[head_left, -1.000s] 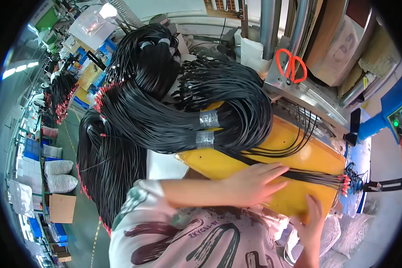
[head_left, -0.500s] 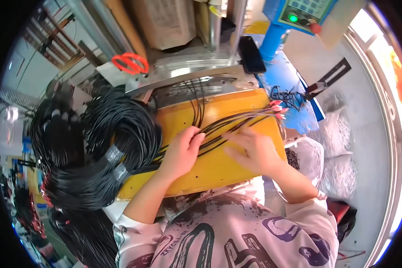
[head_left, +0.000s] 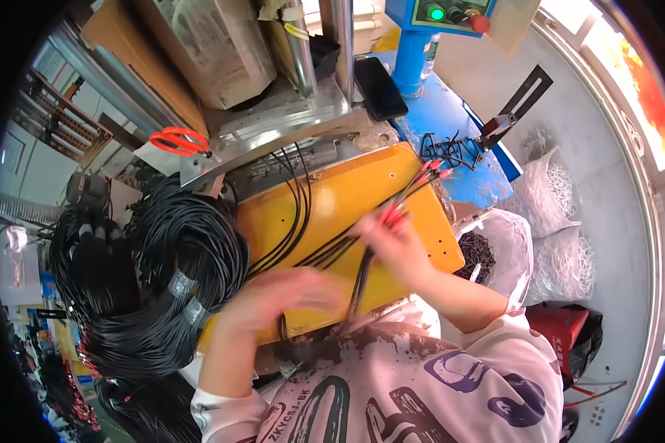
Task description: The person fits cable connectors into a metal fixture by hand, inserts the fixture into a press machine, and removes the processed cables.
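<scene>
Over the yellow board (head_left: 325, 199), my right hand (head_left: 399, 251) is closed on some thin black cables (head_left: 360, 277); their red-tipped ends (head_left: 394, 214) stick up past the fingers, and their lengths hang down toward my shirt. More black cables (head_left: 325, 255) run across the board under that hand to red tips (head_left: 432, 171) at the far right edge. My left hand (head_left: 292, 295) is above the board's near left part, smeared by motion, so its fingers cannot be made out. Beside it lies a thick coil of black cable (head_left: 192, 229) bound with clear tape. Several strands (head_left: 303, 199) arc from a metal fixture at the back.
Behind the board stands a metal press bed (head_left: 288, 125) with red-handled scissors (head_left: 179, 140) at its left. A phone (head_left: 380, 88), a blue control box (head_left: 443, 15) and black cable pieces (head_left: 451, 150) are at the back right. Plastic bags (head_left: 513, 240) stand at the right.
My right hand has moved slightly left and now grips cables with red ends. The left hand has come off the cables toward the near left. The whole view has shifted.
</scene>
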{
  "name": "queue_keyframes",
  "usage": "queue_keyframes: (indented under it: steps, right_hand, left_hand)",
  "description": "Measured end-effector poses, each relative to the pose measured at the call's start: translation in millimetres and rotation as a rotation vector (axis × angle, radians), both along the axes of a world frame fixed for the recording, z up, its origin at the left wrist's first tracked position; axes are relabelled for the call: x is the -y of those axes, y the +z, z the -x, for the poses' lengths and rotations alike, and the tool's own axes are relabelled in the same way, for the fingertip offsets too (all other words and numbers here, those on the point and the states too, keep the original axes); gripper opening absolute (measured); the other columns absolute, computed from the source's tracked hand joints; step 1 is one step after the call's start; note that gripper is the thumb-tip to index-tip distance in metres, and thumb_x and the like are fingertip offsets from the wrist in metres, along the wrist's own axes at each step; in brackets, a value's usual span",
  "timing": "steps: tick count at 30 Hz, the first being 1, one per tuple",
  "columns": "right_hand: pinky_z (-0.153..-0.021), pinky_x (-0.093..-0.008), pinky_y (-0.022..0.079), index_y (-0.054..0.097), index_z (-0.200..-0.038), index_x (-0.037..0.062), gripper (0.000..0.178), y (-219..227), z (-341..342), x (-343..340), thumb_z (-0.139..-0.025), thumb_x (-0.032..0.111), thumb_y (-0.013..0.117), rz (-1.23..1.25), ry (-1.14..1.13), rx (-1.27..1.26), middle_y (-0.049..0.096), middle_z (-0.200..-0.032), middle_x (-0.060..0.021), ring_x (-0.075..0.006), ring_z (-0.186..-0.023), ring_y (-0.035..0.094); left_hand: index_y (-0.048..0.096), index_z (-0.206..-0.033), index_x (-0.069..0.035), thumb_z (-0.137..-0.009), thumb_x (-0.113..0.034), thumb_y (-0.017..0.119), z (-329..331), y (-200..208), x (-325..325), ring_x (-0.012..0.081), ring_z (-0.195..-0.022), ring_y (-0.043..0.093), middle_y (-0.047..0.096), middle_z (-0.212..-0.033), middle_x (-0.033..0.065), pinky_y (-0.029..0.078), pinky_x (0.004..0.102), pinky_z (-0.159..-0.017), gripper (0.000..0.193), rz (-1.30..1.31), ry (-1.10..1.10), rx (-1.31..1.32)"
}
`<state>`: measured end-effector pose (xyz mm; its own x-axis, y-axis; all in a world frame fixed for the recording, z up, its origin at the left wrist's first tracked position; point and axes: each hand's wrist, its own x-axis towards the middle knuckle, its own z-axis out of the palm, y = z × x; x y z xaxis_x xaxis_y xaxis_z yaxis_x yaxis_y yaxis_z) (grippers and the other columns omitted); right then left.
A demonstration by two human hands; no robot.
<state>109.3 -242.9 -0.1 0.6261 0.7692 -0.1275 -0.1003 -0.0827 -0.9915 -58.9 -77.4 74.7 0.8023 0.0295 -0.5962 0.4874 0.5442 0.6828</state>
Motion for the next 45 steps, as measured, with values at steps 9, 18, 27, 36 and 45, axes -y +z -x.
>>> queue_keyframes:
  steps: [9,18,27,36,45]
  right_hand:
    - [-0.076,-0.0288,0.052,0.054,-0.131,-0.0058,0.043,45.9,-1.1,-8.1,-0.102,0.026,0.055,0.034,0.387,0.075,0.063,-0.095,-0.0049,-0.0122,-0.083,0.062]
    - [-0.086,-0.0377,0.051,0.064,-0.123,0.0082,0.038,27.3,-93.8,-121.1,-0.094,0.033,0.064,0.266,0.244,1.364,0.066,-0.106,-0.0208,-0.0351,-0.096,0.063]
    - [-0.072,-0.0335,0.051,0.056,-0.120,0.0025,0.039,51.3,-78.8,-43.2,-0.093,0.028,0.066,0.424,0.345,0.762,0.061,-0.089,-0.0131,-0.0237,-0.084,0.064]
    - [-0.056,-0.0210,0.041,0.049,-0.140,0.0011,0.039,49.1,-40.3,-78.9,-0.105,0.016,0.042,-0.004,0.262,0.220,0.052,-0.081,-0.0007,-0.0064,-0.064,0.050]
    - [-0.073,-0.0275,0.050,0.046,-0.143,0.0020,0.046,27.2,-38.7,-69.9,-0.099,0.009,0.055,0.037,0.224,0.431,0.061,-0.094,-0.0063,-0.0132,-0.080,0.060]
  left_hand:
    - [0.054,-0.115,-0.007,-0.105,-0.017,0.047,-37.7,-42.4,24.8,0.0102,-0.068,0.053,0.055,-0.083,0.0022,0.047,0.0272,-0.061,0.016,-0.159,-0.129,0.335]
    - [0.056,-0.111,-0.004,-0.102,-0.016,0.054,-56.5,-70.4,-35.8,0.0081,-0.068,0.053,0.055,-0.084,-0.0006,0.048,0.0245,-0.060,0.015,-0.278,0.382,0.474]
    - [0.064,-0.108,-0.003,-0.095,-0.010,0.065,-49.0,-63.8,-31.3,0.0110,-0.072,0.061,0.067,-0.095,0.0036,0.053,0.0256,-0.067,0.015,-0.297,0.509,0.437]
    - [0.069,-0.109,-0.003,-0.095,-0.017,0.067,-48.0,-62.3,-18.8,0.0089,-0.068,0.061,0.069,-0.089,0.0030,0.049,0.0228,-0.061,0.020,-0.169,0.375,0.451]
    - [0.070,-0.103,-0.001,-0.095,-0.019,0.067,-53.4,-63.3,-11.7,0.0063,-0.064,0.055,0.065,-0.080,0.0004,0.044,0.0221,-0.058,0.020,-0.223,0.469,0.336]
